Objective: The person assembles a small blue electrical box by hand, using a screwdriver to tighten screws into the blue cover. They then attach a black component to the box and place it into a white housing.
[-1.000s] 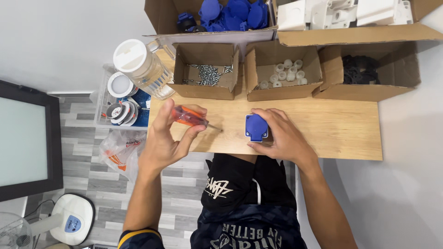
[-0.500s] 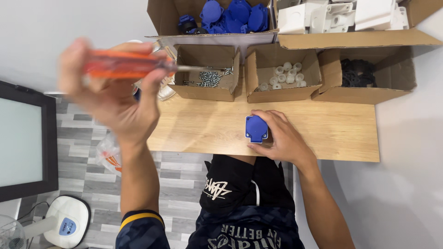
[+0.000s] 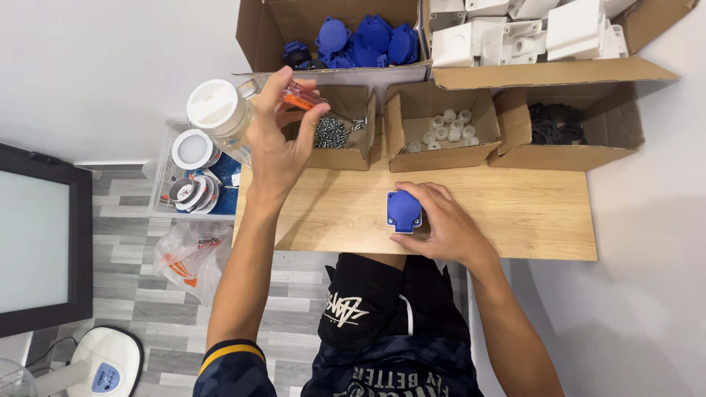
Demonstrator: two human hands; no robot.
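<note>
Gripping an orange screwdriver (image 3: 301, 97) crosswise, left hand (image 3: 279, 140) aims its tip rightward.

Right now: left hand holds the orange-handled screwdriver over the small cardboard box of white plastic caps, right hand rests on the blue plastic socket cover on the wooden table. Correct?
Not quite. In the head view the left hand holds the orange-handled screwdriver over the small cardboard box of metal screws, not the box of white plastic caps beside it. The right hand does rest on the blue plastic socket cover on the wooden table.
</note>
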